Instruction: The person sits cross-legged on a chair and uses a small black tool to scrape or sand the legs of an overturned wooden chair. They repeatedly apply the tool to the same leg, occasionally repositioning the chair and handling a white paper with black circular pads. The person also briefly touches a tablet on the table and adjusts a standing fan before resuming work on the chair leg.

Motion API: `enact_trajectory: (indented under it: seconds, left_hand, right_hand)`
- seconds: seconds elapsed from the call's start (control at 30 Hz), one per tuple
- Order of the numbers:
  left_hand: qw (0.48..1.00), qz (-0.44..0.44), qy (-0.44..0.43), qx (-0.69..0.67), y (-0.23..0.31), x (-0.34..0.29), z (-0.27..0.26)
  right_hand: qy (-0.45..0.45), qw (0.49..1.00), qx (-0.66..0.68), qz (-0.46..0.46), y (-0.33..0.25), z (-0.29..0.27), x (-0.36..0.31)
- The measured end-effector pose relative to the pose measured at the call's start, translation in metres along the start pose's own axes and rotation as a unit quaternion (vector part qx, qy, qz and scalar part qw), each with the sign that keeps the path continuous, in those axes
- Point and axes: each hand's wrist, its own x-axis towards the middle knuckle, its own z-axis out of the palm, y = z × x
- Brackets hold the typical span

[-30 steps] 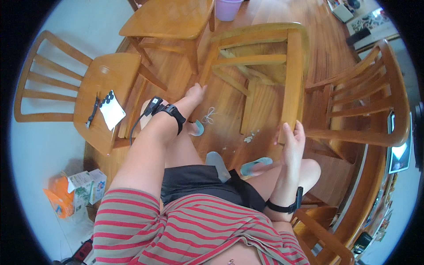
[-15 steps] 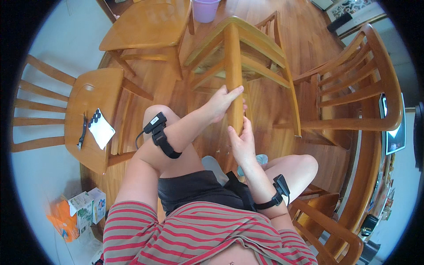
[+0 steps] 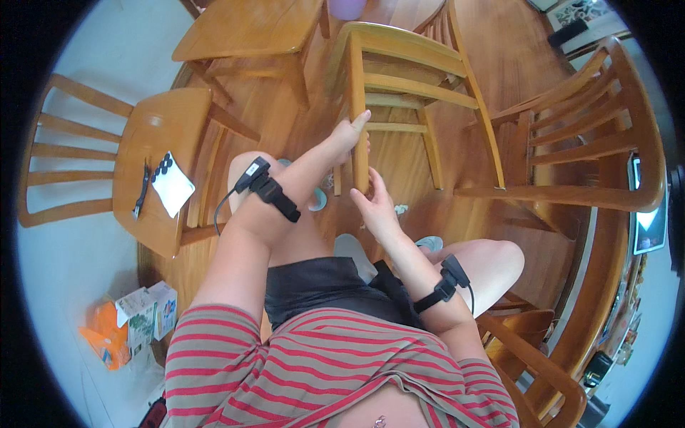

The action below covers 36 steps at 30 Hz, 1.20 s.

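A wooden chair [image 3: 417, 84] stands turned in front of me, with one of its legs [image 3: 358, 93] pointing toward me. My left hand [image 3: 345, 138] is wrapped round the lower half of that leg, its thumb lying along the wood. At the leg's near end, my right hand [image 3: 379, 211] holds it between thumb and fingers. Some of the fingers of both hands are hidden behind the leg. Black straps with small boxes sit on both of my forearms.
To the left a chair [image 3: 153, 153] carries a white sheet [image 3: 173, 189] with black round pads and a black strip [image 3: 143, 187]. Another chair [image 3: 246, 32] is at the far left, one more [image 3: 585, 135] at the right. Boxes [image 3: 146, 314] and an orange bag [image 3: 107, 335] lie lower left.
The held chair has turned and its leg has shifted left, showing more of the crossbars and another leg. Both hands have moved left and slightly up with it. My view has shifted a little.
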Motion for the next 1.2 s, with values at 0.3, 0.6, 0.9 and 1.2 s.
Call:
enact_trajectory:
  seconds: [0.3, 0.6, 0.9, 1.2]
  left_hand:
    - [0.999, 0.006, 0.012, 0.041, -0.002, 0.016, -0.02]
    - [0.976, 0.191, 0.025, 0.098, 0.054, -0.068, -0.057]
    - [0.772, 0.329, 0.483, 0.248, -0.005, -0.206, -0.235]
    - [0.508, 0.099, 0.657, 0.548, -0.008, -0.241, -0.418]
  right_hand:
    - [0.0, 0.985, -0.144, 0.098, 0.06, -0.055, -0.066]
    - [-0.096, 0.983, -0.133, 0.078, 0.056, -0.055, -0.08]
    - [-0.136, 0.971, -0.187, 0.06, 0.067, -0.059, -0.082]
    - [-0.109, 0.96, -0.252, 0.057, 0.05, -0.073, -0.095]
